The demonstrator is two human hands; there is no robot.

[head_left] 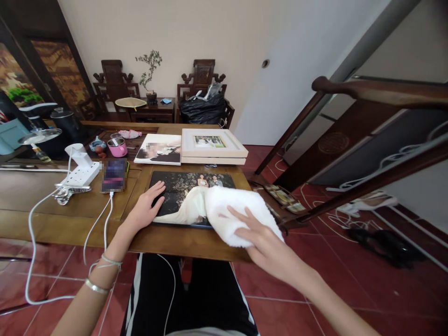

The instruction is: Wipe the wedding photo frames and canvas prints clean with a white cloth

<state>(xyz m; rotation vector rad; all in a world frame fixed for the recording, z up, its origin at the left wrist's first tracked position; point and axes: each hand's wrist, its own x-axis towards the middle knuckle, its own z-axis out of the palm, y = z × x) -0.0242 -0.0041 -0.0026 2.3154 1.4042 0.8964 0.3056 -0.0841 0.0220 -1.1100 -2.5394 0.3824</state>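
A large dark photo print (182, 186) of a couple lies flat at the near edge of the wooden table (70, 219). My left hand (147, 207) rests on the print's left edge, fingers spread and flat. My right hand (257, 233) presses flat on a white folded cloth (231, 205), which covers the print's right side and hangs past the table's corner.
Behind the print lie another photo print (159, 149) and stacked white frames (213, 145). On the left sit a phone (114, 175) on a charging cable, a white power strip (80, 175) and a pink pot (117, 147). Carved chairs stand by the wall; a wooden frame leans at right.
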